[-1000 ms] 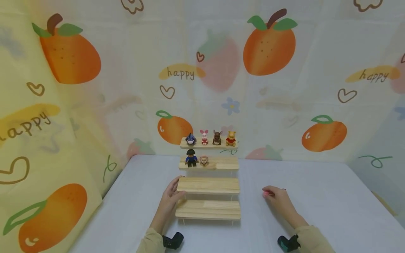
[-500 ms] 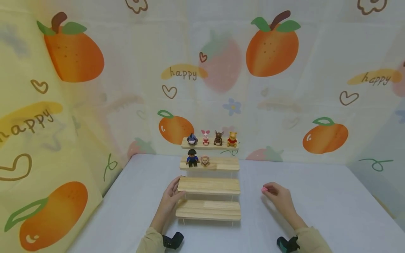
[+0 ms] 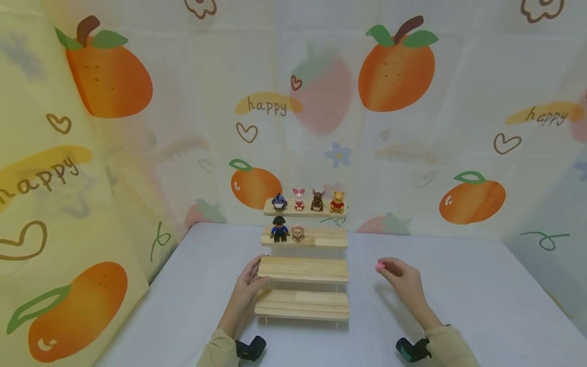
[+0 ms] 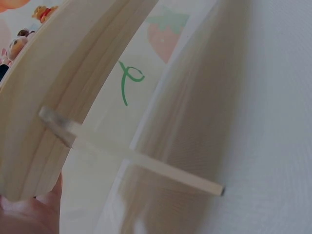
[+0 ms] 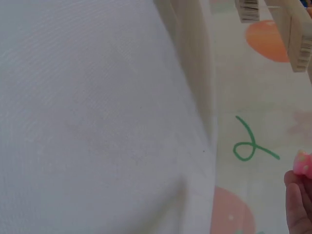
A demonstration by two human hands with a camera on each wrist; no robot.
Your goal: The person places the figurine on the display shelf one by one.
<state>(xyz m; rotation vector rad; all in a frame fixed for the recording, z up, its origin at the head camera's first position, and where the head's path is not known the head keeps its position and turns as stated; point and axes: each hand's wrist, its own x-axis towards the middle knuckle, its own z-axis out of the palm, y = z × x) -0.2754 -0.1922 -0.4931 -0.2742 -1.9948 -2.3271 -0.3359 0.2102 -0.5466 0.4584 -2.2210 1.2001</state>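
Note:
A four-tier wooden display stand (image 3: 302,269) rises in steps on the white table. My left hand (image 3: 247,285) holds the left end of its second tier from the front, thumb at the front edge and fingers toward the back. In the left wrist view, part of that hand shows under the board's end (image 4: 29,165). To the right of the stand, my right hand (image 3: 404,281) pinches a small pink object (image 3: 380,266) between thumb and fingertips. In the right wrist view this pink object (image 5: 303,165) has pale spots; its kind is unclear.
On the top tier sit a blue donkey figurine (image 3: 279,202), a pink piglet (image 3: 299,200), a brown kangaroo-like figurine (image 3: 317,201) and a yellow bear (image 3: 337,202). The tier below bears a blue-shirted toy figure (image 3: 279,229) and a lion-like figurine (image 3: 298,233). A fruit-printed cloth (image 3: 192,92) hangs behind.
My right hand has risen and moved slightly left toward the stand, with the pink object in its fingertips. The left hand keeps its hold on the stand. The head view has shifted a little.

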